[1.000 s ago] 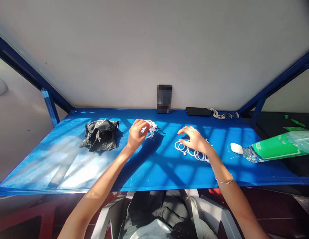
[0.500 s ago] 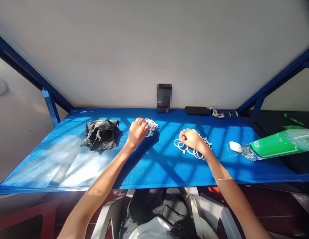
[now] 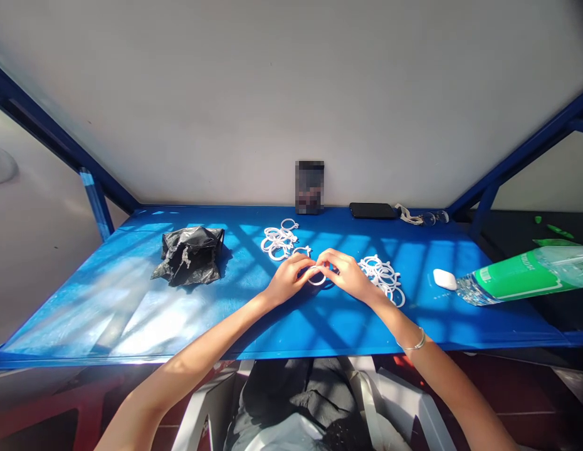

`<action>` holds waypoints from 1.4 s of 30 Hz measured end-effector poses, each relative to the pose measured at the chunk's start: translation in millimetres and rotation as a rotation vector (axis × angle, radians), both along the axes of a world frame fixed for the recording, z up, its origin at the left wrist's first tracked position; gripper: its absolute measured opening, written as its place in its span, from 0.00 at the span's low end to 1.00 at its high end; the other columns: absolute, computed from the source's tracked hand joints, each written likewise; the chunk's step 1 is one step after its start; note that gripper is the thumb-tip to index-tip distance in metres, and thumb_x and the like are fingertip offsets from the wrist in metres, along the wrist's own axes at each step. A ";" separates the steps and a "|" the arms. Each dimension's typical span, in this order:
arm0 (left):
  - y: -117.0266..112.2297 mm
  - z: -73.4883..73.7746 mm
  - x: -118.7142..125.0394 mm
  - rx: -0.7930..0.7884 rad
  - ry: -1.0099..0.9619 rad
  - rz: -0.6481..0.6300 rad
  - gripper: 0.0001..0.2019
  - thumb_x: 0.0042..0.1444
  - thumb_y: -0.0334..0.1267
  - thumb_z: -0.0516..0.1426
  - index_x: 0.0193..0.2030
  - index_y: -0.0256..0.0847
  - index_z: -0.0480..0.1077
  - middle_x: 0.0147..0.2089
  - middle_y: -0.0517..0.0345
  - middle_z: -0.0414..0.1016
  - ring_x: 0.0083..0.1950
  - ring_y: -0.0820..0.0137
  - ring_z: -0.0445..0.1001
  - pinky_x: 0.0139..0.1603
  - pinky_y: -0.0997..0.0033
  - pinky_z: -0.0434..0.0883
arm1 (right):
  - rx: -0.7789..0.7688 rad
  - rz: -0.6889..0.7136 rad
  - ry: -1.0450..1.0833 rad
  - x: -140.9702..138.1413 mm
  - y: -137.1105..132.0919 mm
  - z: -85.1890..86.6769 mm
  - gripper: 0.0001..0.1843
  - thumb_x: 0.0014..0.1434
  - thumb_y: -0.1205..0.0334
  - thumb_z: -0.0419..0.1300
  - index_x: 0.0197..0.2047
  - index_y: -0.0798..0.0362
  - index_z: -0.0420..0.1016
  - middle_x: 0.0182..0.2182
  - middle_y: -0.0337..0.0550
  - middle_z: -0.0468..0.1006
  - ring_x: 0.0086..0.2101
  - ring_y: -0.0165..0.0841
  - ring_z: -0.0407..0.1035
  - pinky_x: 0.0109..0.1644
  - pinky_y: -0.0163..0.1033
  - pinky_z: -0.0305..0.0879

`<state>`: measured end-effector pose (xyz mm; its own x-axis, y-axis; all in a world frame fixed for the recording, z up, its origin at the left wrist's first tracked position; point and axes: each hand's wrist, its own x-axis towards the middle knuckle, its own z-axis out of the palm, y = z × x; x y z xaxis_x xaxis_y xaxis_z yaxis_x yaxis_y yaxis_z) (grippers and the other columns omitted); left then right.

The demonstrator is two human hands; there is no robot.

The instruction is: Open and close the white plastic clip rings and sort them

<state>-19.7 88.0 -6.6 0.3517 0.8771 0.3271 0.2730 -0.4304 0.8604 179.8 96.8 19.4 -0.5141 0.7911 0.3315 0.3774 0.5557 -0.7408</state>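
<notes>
My left hand (image 3: 290,275) and my right hand (image 3: 342,270) meet over the middle of the blue table. Between their pinched fingertips is a white ring (image 3: 316,284), shaped like a curtain ring; its upper part is hidden by the fingers. Just beyond my left fingers lies another white ring (image 3: 301,250). A loose pile of white rings (image 3: 278,253) with small knobs is farther back on the left. Beside my right wrist, a second pile of white rings (image 3: 380,273) lies overlapping, partly covered by that hand.
On the blue table (image 3: 188,319) a crumpled black plastic bag (image 3: 192,250) stands at left. At right are a white case (image 3: 444,279) and a green-labelled bottle (image 3: 521,272) on its side. Along the wall lie a phone (image 3: 372,211), glasses (image 3: 429,218) and a blurred dark upright object (image 3: 309,188).
Both hands have come together at the middle, the left from the left pile and the right from the right pile. A white ring is now between them, and both piles are more exposed.
</notes>
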 end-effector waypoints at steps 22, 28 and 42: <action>-0.9 8.5 10.7 -0.848 -0.754 -0.284 0.21 0.50 0.46 0.64 0.19 0.39 0.57 0.21 0.64 0.54 0.26 0.75 0.60 0.34 0.70 0.63 | -0.860 0.199 0.603 -23.0 -6.6 -11.3 0.28 0.53 0.45 0.67 0.23 0.50 0.53 0.19 0.30 0.48 0.23 0.26 0.43 0.27 0.36 0.46; 1.1 16.4 2.6 -0.599 -0.545 -0.201 0.23 0.55 0.53 0.58 0.19 0.40 0.56 0.22 0.62 0.55 0.27 0.72 0.59 0.34 0.68 0.62 | -0.691 0.157 0.460 -15.4 -2.2 -8.0 0.16 0.56 0.48 0.63 0.31 0.51 0.67 0.26 0.37 0.64 0.26 0.30 0.55 0.30 0.38 0.56; 37.6 15.1 -49.0 0.453 0.740 0.264 0.11 0.65 0.33 0.50 0.31 0.40 0.68 0.38 0.43 0.71 0.51 0.53 0.68 0.44 0.58 0.69 | -0.061 -0.040 -0.561 58.1 23.5 -6.7 0.04 0.55 0.61 0.60 0.36 0.47 0.72 0.39 0.44 0.76 0.46 0.48 0.67 0.53 0.55 0.61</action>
